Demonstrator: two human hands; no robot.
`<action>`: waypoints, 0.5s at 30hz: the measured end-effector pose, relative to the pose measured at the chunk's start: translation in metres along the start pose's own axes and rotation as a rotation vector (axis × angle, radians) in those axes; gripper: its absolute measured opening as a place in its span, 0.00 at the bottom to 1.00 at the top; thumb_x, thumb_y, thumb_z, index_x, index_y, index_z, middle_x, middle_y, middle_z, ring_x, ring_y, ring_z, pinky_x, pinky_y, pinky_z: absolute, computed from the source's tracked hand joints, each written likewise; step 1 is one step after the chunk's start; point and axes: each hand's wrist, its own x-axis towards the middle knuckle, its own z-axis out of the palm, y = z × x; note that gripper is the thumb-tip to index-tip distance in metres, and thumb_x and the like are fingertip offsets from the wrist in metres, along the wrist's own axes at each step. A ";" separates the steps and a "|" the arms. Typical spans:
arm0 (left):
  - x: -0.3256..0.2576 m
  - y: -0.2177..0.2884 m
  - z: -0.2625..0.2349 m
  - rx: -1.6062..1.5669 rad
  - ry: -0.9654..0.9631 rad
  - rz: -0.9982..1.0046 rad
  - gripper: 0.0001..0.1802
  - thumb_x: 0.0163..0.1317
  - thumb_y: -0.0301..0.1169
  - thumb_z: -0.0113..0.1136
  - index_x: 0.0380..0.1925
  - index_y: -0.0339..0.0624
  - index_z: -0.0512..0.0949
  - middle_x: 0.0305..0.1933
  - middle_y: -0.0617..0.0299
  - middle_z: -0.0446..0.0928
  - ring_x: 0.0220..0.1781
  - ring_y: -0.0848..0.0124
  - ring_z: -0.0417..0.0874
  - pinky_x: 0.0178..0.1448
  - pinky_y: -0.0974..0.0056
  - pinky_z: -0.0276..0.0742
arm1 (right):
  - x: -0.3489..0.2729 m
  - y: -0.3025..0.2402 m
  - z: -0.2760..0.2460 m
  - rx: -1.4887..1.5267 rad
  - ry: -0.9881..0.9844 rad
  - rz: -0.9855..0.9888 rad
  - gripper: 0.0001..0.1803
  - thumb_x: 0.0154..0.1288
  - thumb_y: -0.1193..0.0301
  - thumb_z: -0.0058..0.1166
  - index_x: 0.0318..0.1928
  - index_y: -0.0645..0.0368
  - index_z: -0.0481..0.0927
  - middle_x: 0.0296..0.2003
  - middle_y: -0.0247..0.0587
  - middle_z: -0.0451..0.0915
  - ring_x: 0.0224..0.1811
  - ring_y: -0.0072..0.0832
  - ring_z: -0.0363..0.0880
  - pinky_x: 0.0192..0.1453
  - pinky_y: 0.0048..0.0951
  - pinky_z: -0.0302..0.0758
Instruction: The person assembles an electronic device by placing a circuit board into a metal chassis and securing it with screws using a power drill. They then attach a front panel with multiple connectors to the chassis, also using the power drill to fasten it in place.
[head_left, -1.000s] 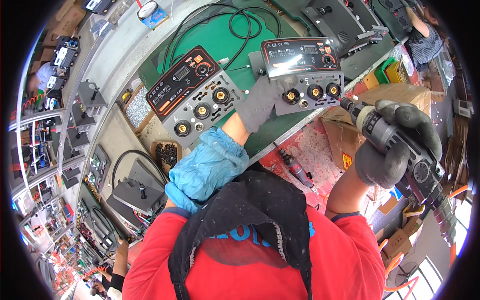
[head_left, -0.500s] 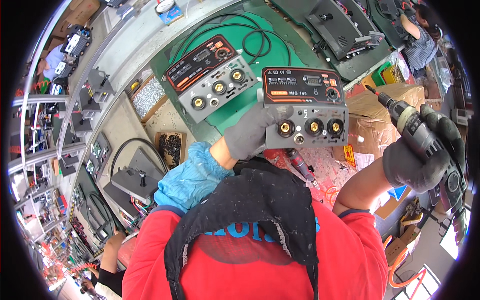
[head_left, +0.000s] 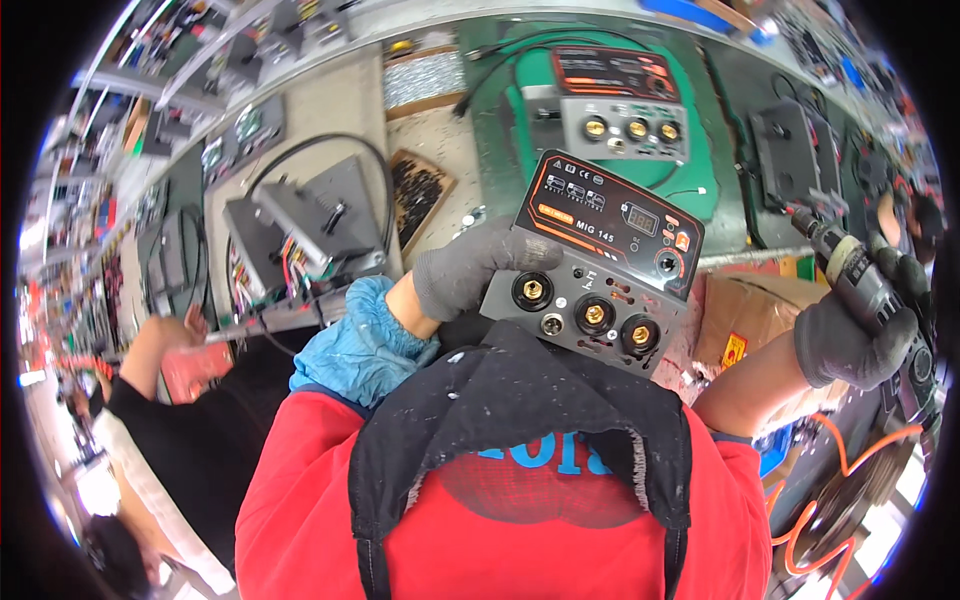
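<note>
Left hand in grey glove, grip closed on left edge of front panel, held off table, near chest. Right hand wrapped tight round power screwdriver, far right. Panel looks rigid, light; hold by edges, clear of brass sockets.

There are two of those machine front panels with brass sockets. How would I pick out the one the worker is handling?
Start at the green mat on the workbench, where one front panel lies flat. Come down toward the red shirt: the held panel is lifted off the bench, gripped at its edge by the grey-gloved left hand. It alone is tilted, nearest the worker's chest.
</note>
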 end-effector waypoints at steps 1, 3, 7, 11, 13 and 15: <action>-0.012 0.000 -0.008 0.104 0.031 0.037 0.32 0.55 0.34 0.55 0.59 0.30 0.65 0.58 0.46 0.72 0.58 0.58 0.76 0.62 0.57 0.70 | 0.000 0.001 0.009 0.034 -0.022 0.018 0.20 0.58 0.62 0.47 0.45 0.64 0.74 0.38 0.54 0.80 0.34 0.43 0.80 0.42 0.49 0.77; -0.038 -0.001 -0.021 0.084 0.038 0.132 0.32 0.55 0.34 0.55 0.59 0.30 0.65 0.58 0.46 0.72 0.58 0.58 0.76 0.63 0.57 0.70 | -0.008 -0.001 0.032 0.156 -0.006 0.086 0.20 0.58 0.62 0.47 0.45 0.64 0.74 0.38 0.52 0.79 0.35 0.41 0.79 0.45 0.49 0.74; -0.087 -0.004 -0.040 0.009 0.163 0.303 0.30 0.56 0.33 0.54 0.58 0.28 0.66 0.57 0.45 0.73 0.56 0.58 0.77 0.62 0.57 0.71 | -0.015 -0.001 0.076 0.184 -0.043 0.058 0.22 0.58 0.59 0.45 0.44 0.64 0.74 0.36 0.51 0.79 0.35 0.42 0.79 0.45 0.49 0.74; -0.139 -0.011 -0.057 0.020 0.392 0.405 0.26 0.58 0.34 0.53 0.54 0.27 0.70 0.52 0.44 0.76 0.51 0.58 0.80 0.57 0.59 0.76 | -0.030 -0.009 0.111 0.285 -0.034 0.085 0.22 0.60 0.59 0.45 0.46 0.64 0.74 0.38 0.51 0.79 0.38 0.44 0.79 0.45 0.50 0.75; -0.154 -0.014 -0.068 -0.031 0.451 0.459 0.26 0.58 0.36 0.54 0.52 0.27 0.71 0.49 0.44 0.77 0.49 0.59 0.82 0.53 0.60 0.79 | -0.031 -0.011 0.133 0.321 -0.076 0.101 0.22 0.60 0.59 0.45 0.47 0.64 0.74 0.39 0.51 0.79 0.38 0.44 0.79 0.46 0.50 0.75; -0.167 -0.018 -0.077 -0.128 0.462 0.534 0.26 0.58 0.36 0.54 0.53 0.27 0.71 0.50 0.43 0.77 0.48 0.59 0.82 0.53 0.59 0.79 | -0.032 -0.009 0.150 0.422 -0.169 0.122 0.22 0.61 0.60 0.46 0.49 0.63 0.74 0.41 0.50 0.79 0.38 0.44 0.79 0.46 0.50 0.75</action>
